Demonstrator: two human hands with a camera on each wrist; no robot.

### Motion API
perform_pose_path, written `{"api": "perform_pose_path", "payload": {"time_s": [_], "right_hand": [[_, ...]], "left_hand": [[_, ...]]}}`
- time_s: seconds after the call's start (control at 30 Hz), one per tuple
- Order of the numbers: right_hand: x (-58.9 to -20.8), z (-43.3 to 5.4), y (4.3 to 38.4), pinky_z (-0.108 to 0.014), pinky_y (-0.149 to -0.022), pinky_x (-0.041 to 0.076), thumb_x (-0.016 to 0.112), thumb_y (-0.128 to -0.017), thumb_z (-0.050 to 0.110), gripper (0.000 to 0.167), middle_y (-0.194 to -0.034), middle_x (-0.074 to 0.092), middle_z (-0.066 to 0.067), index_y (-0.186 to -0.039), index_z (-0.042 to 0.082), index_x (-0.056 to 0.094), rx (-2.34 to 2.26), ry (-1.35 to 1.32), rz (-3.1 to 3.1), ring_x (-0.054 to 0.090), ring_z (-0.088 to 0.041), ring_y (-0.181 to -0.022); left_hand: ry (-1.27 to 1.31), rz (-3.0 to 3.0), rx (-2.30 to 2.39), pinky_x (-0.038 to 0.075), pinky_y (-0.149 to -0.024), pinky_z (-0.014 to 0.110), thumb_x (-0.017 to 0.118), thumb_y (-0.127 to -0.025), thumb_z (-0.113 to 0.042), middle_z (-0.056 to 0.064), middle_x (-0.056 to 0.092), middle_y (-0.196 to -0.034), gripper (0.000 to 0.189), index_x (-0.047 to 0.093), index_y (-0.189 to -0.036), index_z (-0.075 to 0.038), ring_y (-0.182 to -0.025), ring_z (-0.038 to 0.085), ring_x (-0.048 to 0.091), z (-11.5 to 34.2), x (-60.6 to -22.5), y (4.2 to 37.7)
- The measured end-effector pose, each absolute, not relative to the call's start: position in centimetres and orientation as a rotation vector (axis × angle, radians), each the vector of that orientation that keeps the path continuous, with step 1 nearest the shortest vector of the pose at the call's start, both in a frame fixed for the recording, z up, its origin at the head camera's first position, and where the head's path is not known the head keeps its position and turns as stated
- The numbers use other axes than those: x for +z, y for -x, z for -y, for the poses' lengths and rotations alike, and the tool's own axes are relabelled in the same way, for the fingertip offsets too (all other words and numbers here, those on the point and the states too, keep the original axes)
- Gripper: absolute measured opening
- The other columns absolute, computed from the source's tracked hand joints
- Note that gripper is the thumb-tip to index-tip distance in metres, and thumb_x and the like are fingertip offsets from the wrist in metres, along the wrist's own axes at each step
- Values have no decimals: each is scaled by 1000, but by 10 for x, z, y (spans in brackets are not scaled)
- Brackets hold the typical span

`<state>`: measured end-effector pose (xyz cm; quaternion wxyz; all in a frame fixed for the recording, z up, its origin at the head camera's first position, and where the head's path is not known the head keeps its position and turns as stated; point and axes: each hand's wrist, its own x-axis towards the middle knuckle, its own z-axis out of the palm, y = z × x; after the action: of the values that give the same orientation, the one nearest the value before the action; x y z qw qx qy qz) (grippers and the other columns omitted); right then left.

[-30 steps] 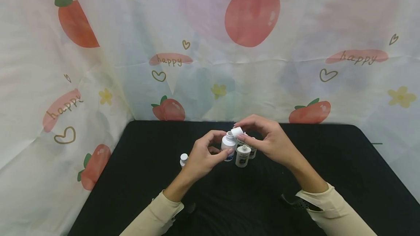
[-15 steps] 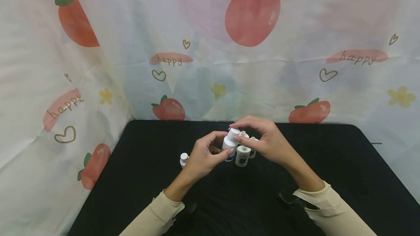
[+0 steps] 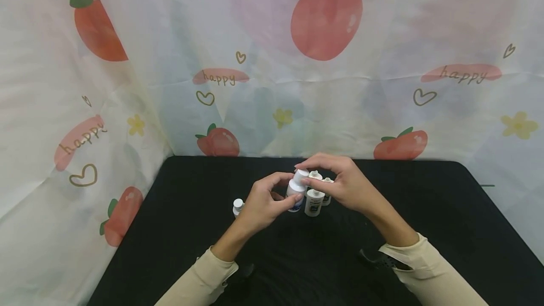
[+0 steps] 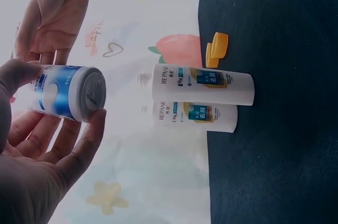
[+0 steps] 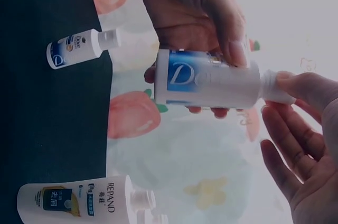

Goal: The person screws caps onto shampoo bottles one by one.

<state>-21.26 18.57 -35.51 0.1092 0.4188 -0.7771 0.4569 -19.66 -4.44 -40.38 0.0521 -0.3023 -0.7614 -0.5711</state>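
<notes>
My left hand [image 3: 264, 202] grips a small white Dove bottle [image 3: 294, 193] with a blue label, held up off the table. Its base and blue label show in the left wrist view, the bottle [image 4: 66, 92] lying between thumb and fingers. On its neck sits a white cap [image 3: 301, 175], which my right hand [image 3: 346, 181] pinches between thumb and fingers. The right wrist view shows the cap [image 5: 277, 87] meeting the bottle's neck. Just beside the hands, a REPAND bottle [image 3: 314, 203] stands upright with its narrow neck uncapped, and two similar ones are behind it.
A second Dove bottle [image 5: 74, 48] with its white cap on stands left of my left hand. Yellow caps [image 4: 216, 49] lie on the black table [image 3: 323, 259] near the REPAND bottles. A fruit-patterned cloth [image 3: 263, 27] hangs behind the table.
My right hand has brought the white cap from beside the open neck onto it. The cap and bottle have then dipped slightly. My left hand has kept its grip.
</notes>
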Motion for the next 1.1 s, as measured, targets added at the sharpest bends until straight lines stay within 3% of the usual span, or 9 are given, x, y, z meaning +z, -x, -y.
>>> {"api": "perform_pose_path", "payload": {"time_s": [0.67, 0.9, 1.1], "right_hand": [[-353, -193, 219, -24, -89, 53, 74, -89, -4, 40, -120, 71, 2, -125, 13, 72, 1274, -1336, 2299, 62, -14, -112], [-357, -187, 218, -23, -81, 54, 79, -86, -1, 38, -114, 73, 2, -121, 12, 74, 1292, -1261, 2250, 63, -13, -104], [-360, -189, 218, -23, -89, 53, 76, -87, -4, 40, -116, 72, 3, -124, 13, 73, 1339, -1220, 2252, 63, -14, -109]], "left_hand": [[942, 2369, -1744, 61, -70, 29, 79, -90, -12, 10, 72, -111, 38, 67, -125, -6, -100, 24, 68, 47, -399, 199], [897, 2364, -1753, 61, -71, 28, 79, -90, -14, 9, 71, -111, 40, 67, -127, -7, -100, 21, 69, 46, -400, 198], [909, 2371, -1714, 61, -71, 27, 80, -90, -14, 8, 71, -112, 39, 67, -126, -8, -101, 24, 69, 46, -398, 199]]}}
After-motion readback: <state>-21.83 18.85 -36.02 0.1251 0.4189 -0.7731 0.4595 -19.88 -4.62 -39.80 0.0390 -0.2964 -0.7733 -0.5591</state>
